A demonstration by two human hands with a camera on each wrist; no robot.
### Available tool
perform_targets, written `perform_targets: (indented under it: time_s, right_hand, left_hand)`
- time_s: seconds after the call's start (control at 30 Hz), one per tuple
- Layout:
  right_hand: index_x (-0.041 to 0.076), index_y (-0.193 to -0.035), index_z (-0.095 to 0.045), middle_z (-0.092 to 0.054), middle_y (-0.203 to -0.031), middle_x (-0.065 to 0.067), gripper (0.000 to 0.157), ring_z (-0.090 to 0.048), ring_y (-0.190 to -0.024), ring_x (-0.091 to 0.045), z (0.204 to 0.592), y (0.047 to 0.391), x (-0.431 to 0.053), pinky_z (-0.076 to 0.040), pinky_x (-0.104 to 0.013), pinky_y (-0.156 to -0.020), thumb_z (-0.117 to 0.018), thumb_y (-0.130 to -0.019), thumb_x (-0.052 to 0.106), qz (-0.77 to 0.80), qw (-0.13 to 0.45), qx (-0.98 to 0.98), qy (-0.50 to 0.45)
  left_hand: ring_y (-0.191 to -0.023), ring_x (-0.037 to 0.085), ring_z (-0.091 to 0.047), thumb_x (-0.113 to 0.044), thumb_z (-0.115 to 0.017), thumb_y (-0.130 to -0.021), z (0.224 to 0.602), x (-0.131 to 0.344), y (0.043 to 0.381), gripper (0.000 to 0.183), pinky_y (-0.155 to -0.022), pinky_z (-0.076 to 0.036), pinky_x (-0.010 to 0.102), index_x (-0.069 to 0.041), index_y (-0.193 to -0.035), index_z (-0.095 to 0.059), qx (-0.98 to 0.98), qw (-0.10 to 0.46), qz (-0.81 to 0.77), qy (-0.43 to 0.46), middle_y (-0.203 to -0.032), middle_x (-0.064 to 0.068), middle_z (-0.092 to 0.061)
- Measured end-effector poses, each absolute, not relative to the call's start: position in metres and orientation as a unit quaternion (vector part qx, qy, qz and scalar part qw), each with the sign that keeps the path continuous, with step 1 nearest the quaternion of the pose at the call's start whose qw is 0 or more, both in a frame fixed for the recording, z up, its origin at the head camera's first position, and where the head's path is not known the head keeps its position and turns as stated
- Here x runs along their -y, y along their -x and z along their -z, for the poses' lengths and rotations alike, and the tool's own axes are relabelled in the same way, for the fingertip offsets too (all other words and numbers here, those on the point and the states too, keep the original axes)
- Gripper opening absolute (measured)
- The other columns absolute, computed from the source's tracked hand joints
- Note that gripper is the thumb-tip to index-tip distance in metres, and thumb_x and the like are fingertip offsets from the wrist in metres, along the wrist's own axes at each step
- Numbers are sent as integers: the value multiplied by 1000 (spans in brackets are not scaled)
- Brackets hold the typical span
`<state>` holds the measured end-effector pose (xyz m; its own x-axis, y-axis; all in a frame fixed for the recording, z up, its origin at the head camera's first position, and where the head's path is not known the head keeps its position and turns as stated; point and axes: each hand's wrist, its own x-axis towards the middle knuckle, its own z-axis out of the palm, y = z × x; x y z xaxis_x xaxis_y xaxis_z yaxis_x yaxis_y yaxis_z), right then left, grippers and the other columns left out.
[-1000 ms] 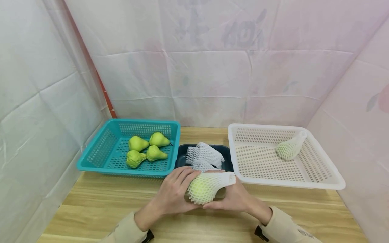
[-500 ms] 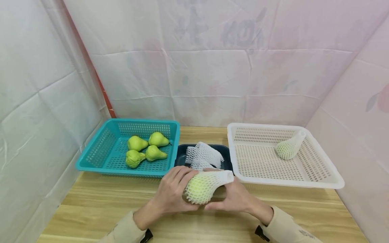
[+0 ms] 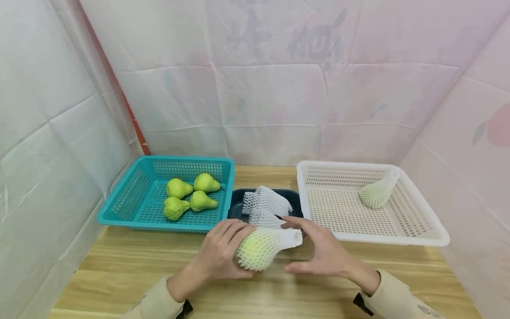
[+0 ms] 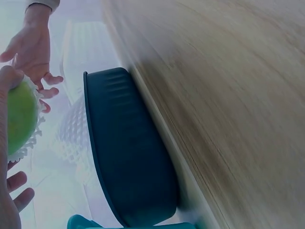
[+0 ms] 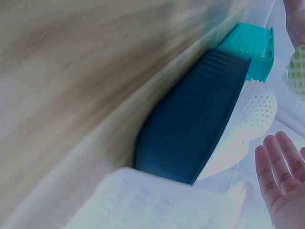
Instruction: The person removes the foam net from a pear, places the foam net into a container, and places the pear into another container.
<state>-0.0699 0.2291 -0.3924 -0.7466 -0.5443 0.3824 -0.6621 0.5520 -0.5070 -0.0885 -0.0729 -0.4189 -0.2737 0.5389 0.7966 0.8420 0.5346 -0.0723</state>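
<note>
My left hand (image 3: 221, 253) grips a green pear (image 3: 255, 251) by its round end, in front of the dark tray. A white foam net sleeve (image 3: 292, 238) covers the pear, its narrow neck pointing right. In the left wrist view, the pear's bare green bottom (image 4: 21, 117) shows through the sleeve's open end. Just right of the sleeve's neck, my right hand (image 3: 328, 251) is spread, thumb and fingers apart, holding nothing. Its straight fingers (image 5: 281, 162) also show in the right wrist view. Several loose foam sleeves (image 3: 268, 204) lie in the dark tray (image 3: 237, 206).
A teal basket (image 3: 159, 225) with several bare pears (image 3: 203, 200) stands on the left. To the right is a white basket (image 3: 374, 239) holding one sleeved pear (image 3: 376, 192). All rest on a wooden table (image 3: 259, 297), with cloth hanging behind and at both sides.
My right hand has let go of the sleeved pear and moved a little right, its fingers spreading. The left hand keeps holding the pear, which has shifted slightly left.
</note>
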Motion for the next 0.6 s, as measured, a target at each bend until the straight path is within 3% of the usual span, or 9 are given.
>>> perform_targets:
  time_s: [0.13, 0.27, 0.37, 0.6]
  right_hand:
    - [15, -153, -51, -70, -135, 4, 104, -69, -112, -9, 387, 71, -236, -59, -24, -87, -93, -70, 61, -300, 105, 879, -355]
    - [19, -151, -54, -69, -139, 5, 105, -69, -119, -13, 380, 73, -240, -62, -34, -89, -92, -66, 66, -252, 138, 884, -369]
    - [17, -149, -57, -69, -139, 3, 106, -69, -121, -17, 376, 75, -240, -63, -41, -92, -91, -64, 71, -221, 163, 880, -387]
    - [12, -145, -61, -69, -135, 0, 107, -69, -116, -18, 371, 80, -233, -62, -40, -92, -83, -65, 81, -145, 233, 854, -442]
  left_hand:
    - [-100, 21, -69, -68, -94, -39, 419, 76, 89, 105, -91, -61, 36, -8, -123, -70, 778, 400, 178, 451, -111, 4, -74]
    - [-100, 21, -69, -69, -93, -39, 418, 79, 89, 105, -90, -61, 36, -9, -123, -70, 783, 389, 163, 457, -110, 4, -74]
    - [-100, 20, -68, -70, -91, -42, 417, 80, 89, 103, -90, -61, 35, -10, -123, -70, 789, 377, 150, 461, -109, 2, -74]
    - [-100, 15, -67, -73, -86, -47, 413, 80, 89, 100, -88, -60, 31, -13, -125, -70, 805, 338, 121, 472, -111, -2, -74]
